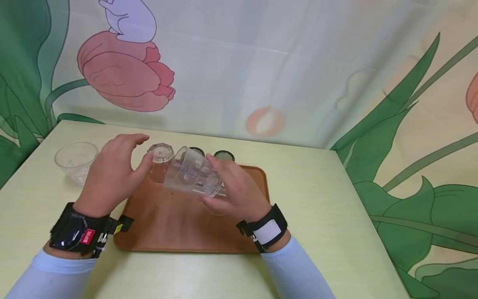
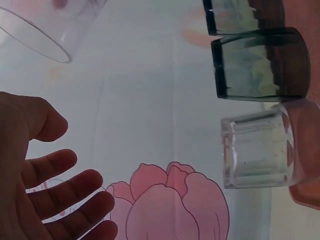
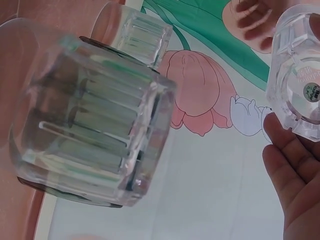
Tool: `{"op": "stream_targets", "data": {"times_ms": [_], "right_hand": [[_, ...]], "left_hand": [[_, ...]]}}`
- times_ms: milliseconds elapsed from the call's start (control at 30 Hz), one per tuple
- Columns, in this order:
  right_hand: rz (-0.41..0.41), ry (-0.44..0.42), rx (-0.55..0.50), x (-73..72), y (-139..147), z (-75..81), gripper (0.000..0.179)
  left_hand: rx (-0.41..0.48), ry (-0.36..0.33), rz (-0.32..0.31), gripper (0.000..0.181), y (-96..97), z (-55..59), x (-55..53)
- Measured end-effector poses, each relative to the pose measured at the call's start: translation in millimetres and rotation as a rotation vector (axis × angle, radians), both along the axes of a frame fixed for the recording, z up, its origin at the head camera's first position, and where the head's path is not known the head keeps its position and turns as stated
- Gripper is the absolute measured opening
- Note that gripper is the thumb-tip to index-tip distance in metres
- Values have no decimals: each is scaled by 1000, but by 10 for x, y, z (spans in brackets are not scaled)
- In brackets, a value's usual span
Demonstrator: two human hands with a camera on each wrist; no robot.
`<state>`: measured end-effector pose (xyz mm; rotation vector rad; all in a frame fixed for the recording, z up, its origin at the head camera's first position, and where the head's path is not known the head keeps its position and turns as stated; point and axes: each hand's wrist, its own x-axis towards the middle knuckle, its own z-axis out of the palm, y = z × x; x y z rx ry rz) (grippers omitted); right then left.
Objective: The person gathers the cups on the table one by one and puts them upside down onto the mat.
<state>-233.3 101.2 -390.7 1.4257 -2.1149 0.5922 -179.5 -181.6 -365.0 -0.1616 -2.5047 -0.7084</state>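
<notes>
My right hand [image 1: 239,189] grips a clear faceted glass [image 1: 186,170] above the tray, tipped on its side with its mouth to the left. In the right wrist view, a small round sticker shows at the base of this held glass [image 3: 300,75]. My left hand [image 1: 112,174] is raised at the left with thumb and fingers apart, holding nothing. Just beyond its fingertips, a clear glass [image 1: 161,153] stands upside down on the brown tray [image 1: 175,228]. Another upturned clear glass [image 3: 100,130] is close to the right wrist camera; my right hand mostly hides it in the head view.
Two dark green tinted glasses [image 2: 262,65] stand at the tray's back side, partly hidden in the head view. A wide clear glass [image 1: 76,158] sits on the pale table [image 1: 302,207] left of the tray. Behind hangs a printed cloth [image 1: 231,74].
</notes>
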Motion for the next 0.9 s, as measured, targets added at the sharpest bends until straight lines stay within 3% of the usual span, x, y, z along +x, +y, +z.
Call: {"op": "stream_targets", "data": {"times_ms": [167,367,667,800,900], "right_hand": [[-1,-3,10,11,-4,8,97],[-2,-1,14,13,0,8,95],[-3,6,3,1,1,7,99],[-2,7,2,-8,-2,-5,99],[0,4,8,-14,-2,-12,97]], "left_hand": [[-12,-114,43,45,-132,-183,-120],[-83,-284,51,43,-295,-459,-285],[-179,-478,15,45,-402,-624,-429],[-200,-527,-10,44,-442,-714,-486],[-205,-521,-21,43,-438,-764,-513]]}}
